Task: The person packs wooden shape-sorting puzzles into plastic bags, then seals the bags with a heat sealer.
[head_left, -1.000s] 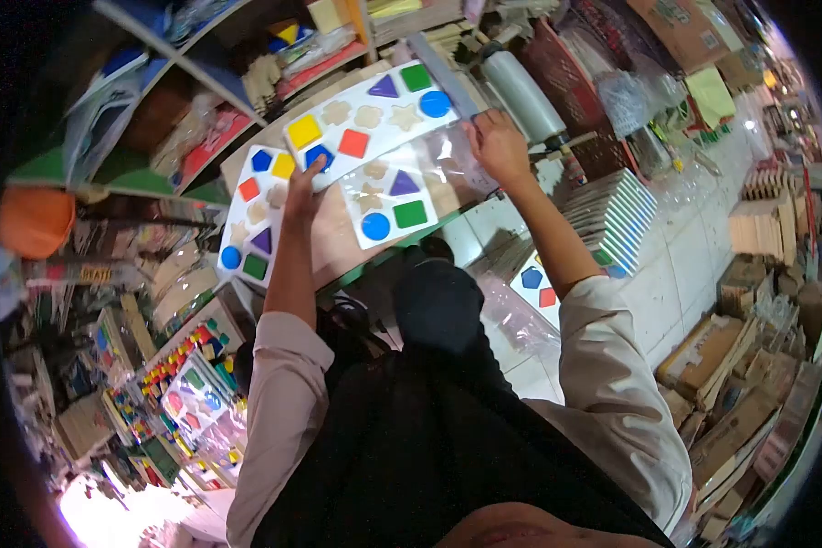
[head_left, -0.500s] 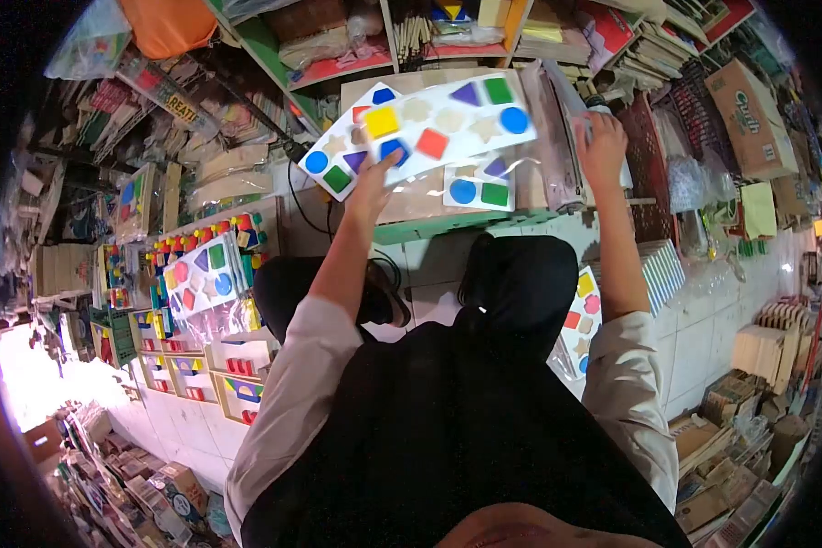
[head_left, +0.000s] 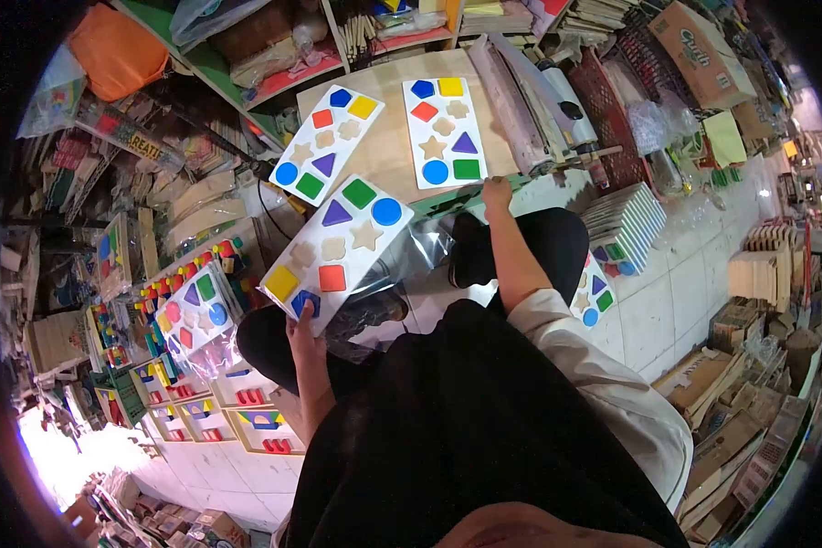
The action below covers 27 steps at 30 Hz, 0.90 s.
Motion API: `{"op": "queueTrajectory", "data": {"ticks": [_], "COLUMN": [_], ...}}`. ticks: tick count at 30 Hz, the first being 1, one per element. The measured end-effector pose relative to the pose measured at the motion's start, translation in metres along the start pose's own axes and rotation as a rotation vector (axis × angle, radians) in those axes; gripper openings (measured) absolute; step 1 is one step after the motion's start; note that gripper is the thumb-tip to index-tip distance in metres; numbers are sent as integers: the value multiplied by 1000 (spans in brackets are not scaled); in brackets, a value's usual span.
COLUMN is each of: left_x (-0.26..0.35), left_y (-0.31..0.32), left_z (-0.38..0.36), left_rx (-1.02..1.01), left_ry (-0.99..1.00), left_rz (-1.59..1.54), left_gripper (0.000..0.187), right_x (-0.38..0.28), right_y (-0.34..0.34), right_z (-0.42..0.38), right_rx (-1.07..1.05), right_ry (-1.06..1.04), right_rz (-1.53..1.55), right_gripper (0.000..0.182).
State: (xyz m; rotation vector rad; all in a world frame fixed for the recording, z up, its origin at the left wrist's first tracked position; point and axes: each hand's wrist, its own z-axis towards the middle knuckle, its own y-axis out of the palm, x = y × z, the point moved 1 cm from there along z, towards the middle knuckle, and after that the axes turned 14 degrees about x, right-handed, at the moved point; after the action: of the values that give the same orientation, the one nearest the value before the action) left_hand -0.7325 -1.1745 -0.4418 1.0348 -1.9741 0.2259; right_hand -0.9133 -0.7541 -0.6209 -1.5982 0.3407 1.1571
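Observation:
My left hand (head_left: 306,327) grips the lower corner of a white shape-sorting board (head_left: 312,254), tilted over my lap. Colored shapes and bare wooden ones sit on it. Clear plastic (head_left: 420,254) hangs beside and below this board. My right hand (head_left: 497,195) is closed at the table's green front edge; whatever its fingers hold is hidden. Two similar boards lie on the table: a slanted left board (head_left: 345,146) and an upright right board (head_left: 438,157), whose lower corner is near my right hand.
A roll of plastic film (head_left: 530,110) lies along the right of the wooden table (head_left: 388,146). Bagged boards (head_left: 196,315) and wooden trays of blocks (head_left: 265,422) stand at left. A striped stack (head_left: 626,224) and another board (head_left: 595,297) are on the floor at right.
My left hand has brought its board down and left toward my lap. My right hand has moved from the table's right side to its front edge. The view has shifted.

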Motion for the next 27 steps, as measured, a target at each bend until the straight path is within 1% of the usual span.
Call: {"op": "queueTrajectory", "data": {"ticks": [2, 3, 4, 6, 7, 9, 10, 14, 15, 16, 17, 19, 20, 21, 22, 23, 25, 26, 27], "left_x": [-2, -6, -14, -23, -29, -41, -42, -46, -48, -51, -53, -62, -69, -74, -75, -85, -92, -97, -103], "left_y": [3, 4, 3, 12, 16, 21, 23, 24, 26, 32, 39, 51, 57, 66, 77, 82, 107, 117, 124], "left_z": [-4, 0, 8, 13, 17, 27, 28, 24, 24, 25, 27, 32, 34, 39, 39, 52, 66, 76, 89], "left_rx": [27, 26, 26, 0, 2, 11, -1, -18, -17, -73, -129, -159, -169, -189, -129, -254, -280, -352, -374], "left_ry": [12, 12, 25, 85, 88, 77, 63, 42, 45, 38, 32, 10, -21, -49, -123, -115, -107, -69, -62], "left_rz": [-6, -5, 1, -32, -34, -47, -28, -21, -21, -34, -47, -43, -60, -78, -65, -107, -103, -131, -134], "left_gripper": [37, 37, 36, 34, 34, 33, 32, 30, 30, 30, 30, 32, 33, 34, 36, 38, 38, 39, 39], "right_x": [-24, -35, -40, -45, -52, -64, -68, -82, -87, -89, -90, -101, -107, -113, -124, -131, -144, -149, -154], "right_y": [-14, -23, -23, -19, -21, -27, -28, -37, -38, -38, -38, -41, -47, -52, -64, -79, -112, -130, -149], "right_z": [-15, -18, -18, -15, -13, -11, -8, -3, -1, 5, 11, 18, 17, 16, 13, 11, 5, 2, -3], "right_rx": [41, 81, 78, -73, -77, -31, -45, -113, -251, -382, -377, -576, -572, -520, -469, -460, -460, -472, -483], "right_ry": [-31, -63, -65, 272, 271, 897, 989, 995, 937, 870, 867, 740, 736, 714, 693, 683, 596, 579, 560], "right_rz": [-23, -46, -43, 131, 133, 603, 654, 680, 733, 789, 796, 901, 906, 878, 849, 864, 891, 936, 982], "right_gripper": [23, 25, 25, 18, 18, 13, 14, 17, 16, 16, 16, 12, 12, 11, 10, 10, 8, 8, 9]}}
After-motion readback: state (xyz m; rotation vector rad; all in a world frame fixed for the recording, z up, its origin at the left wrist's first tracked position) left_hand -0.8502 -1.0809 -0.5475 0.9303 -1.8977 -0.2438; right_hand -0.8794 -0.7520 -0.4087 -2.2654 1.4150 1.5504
